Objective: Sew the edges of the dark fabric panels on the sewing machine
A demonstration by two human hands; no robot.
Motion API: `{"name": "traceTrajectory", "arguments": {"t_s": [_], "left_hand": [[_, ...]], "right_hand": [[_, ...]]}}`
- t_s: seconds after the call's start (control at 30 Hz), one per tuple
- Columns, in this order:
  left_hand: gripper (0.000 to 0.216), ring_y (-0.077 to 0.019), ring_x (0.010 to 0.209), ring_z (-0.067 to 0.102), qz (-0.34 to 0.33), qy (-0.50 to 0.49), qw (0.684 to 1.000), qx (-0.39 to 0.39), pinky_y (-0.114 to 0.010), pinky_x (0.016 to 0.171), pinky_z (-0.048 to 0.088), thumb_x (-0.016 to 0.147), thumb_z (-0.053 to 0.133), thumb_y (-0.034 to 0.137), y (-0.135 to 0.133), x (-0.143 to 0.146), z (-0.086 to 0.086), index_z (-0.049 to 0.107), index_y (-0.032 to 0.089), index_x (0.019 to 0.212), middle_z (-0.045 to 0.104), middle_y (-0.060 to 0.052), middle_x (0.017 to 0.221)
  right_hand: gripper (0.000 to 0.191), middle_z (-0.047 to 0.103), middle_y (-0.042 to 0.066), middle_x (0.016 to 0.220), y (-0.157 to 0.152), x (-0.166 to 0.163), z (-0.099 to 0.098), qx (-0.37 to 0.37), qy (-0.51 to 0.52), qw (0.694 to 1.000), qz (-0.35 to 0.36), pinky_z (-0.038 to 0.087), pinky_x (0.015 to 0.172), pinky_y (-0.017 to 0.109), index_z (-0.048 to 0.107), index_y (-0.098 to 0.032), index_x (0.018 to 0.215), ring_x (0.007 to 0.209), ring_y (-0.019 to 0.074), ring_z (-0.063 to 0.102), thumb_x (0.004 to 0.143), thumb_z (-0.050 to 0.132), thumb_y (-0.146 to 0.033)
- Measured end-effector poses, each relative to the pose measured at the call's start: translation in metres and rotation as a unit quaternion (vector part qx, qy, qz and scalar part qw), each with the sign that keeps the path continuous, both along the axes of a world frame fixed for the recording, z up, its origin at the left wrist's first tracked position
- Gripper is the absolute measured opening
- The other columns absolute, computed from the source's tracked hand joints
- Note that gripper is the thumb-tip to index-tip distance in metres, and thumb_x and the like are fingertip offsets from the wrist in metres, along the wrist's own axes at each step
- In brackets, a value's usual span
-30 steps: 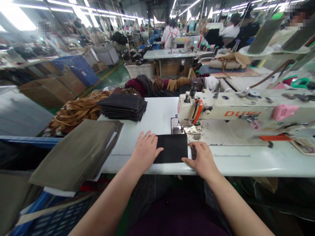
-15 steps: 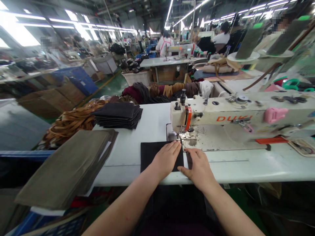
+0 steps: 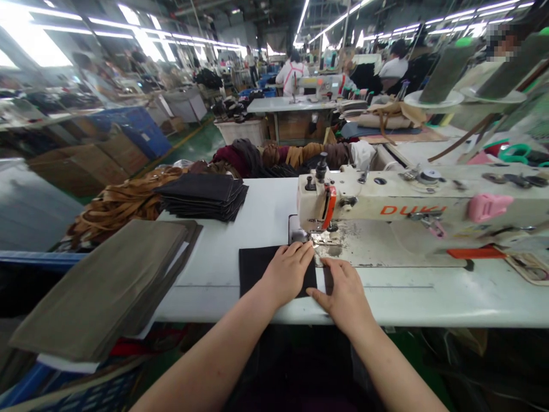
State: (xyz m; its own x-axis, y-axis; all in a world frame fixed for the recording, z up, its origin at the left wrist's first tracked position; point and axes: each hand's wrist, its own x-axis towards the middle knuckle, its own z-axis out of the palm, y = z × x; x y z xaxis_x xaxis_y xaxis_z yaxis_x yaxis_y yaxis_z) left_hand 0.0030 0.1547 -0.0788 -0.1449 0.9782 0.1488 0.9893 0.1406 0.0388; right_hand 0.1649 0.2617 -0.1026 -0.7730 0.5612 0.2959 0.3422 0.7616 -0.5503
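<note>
A black fabric panel point(image 3: 253, 269) lies flat on the sewing table, its far right corner close to the presser foot point(image 3: 315, 239) of the sewing machine point(image 3: 369, 200). My left hand point(image 3: 288, 271) rests open on the panel, fingers stretched toward the foot. To its right, my right hand point(image 3: 344, 290) is open, the thumb at the panel's right edge and the fingertips on the table by the machine bed. Beneath those fingers shows a small dark brown piece point(image 3: 327, 280), mostly covered. Where the needle meets the fabric is hard to make out.
Left of the panel lie a stack of black panels point(image 3: 201, 197) and a pile of olive-brown fabric pieces point(image 3: 98, 286) overhanging the table's edge. Tan straps point(image 3: 124, 200) heap behind. Thread cones point(image 3: 446, 71) stand at right. Co-workers sit farther back.
The view has shifted slightly. Both hands keep nearly the same pose on the work, and the black panel stays near the presser foot.
</note>
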Motion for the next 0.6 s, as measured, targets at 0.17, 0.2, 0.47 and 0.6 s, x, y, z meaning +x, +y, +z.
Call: {"name": "traceTrajectory", "arguments": {"t_s": [0.17,0.2,0.47,0.6], "left_hand": [[0.05,-0.0274,0.14,0.042,-0.007,0.006,1.0,0.001,-0.043,0.109,0.04,0.102,0.046,0.031,-0.0001,-0.001,-0.0008,0.044,0.015,0.15,0.043,-0.009,0.158],[0.049,-0.0273,0.141,0.041,-0.007,0.008,1.0,0.003,-0.043,0.11,0.04,0.103,0.044,0.031,-0.0004,-0.0008,-0.0011,0.044,0.014,0.15,0.044,-0.009,0.157],[0.047,-0.0248,0.143,0.04,-0.019,0.01,1.0,-0.004,-0.041,0.113,0.038,0.103,0.041,0.025,0.0041,-0.0073,-0.0004,0.044,0.015,0.149,0.043,-0.007,0.158],[0.047,-0.024,0.142,0.041,-0.012,0.011,1.0,0.004,-0.041,0.112,0.038,0.104,0.042,0.025,0.0064,-0.0092,-0.0024,0.044,0.017,0.149,0.044,-0.007,0.157]], "right_hand": [[0.071,0.058,0.013,0.123,0.0024,-0.0018,0.0013,0.007,-0.008,1.0,0.003,0.047,0.104,0.051,0.053,-0.022,0.134,0.116,0.0344,0.055,0.074,0.086,-0.038],[0.07,0.058,0.013,0.123,0.0021,-0.0014,0.0014,0.01,-0.009,1.0,0.004,0.046,0.104,0.051,0.053,-0.022,0.134,0.115,0.0343,0.055,0.074,0.086,-0.039],[0.067,0.058,0.014,0.121,0.0015,-0.0031,-0.0013,0.025,-0.014,1.0,-0.002,0.048,0.1,0.051,0.053,-0.02,0.135,0.113,0.0334,0.056,0.079,0.082,-0.043],[0.066,0.059,0.013,0.121,0.0021,-0.0044,-0.0031,0.03,-0.019,0.999,-0.008,0.048,0.1,0.049,0.054,-0.019,0.135,0.113,0.0322,0.056,0.08,0.08,-0.044]]}}
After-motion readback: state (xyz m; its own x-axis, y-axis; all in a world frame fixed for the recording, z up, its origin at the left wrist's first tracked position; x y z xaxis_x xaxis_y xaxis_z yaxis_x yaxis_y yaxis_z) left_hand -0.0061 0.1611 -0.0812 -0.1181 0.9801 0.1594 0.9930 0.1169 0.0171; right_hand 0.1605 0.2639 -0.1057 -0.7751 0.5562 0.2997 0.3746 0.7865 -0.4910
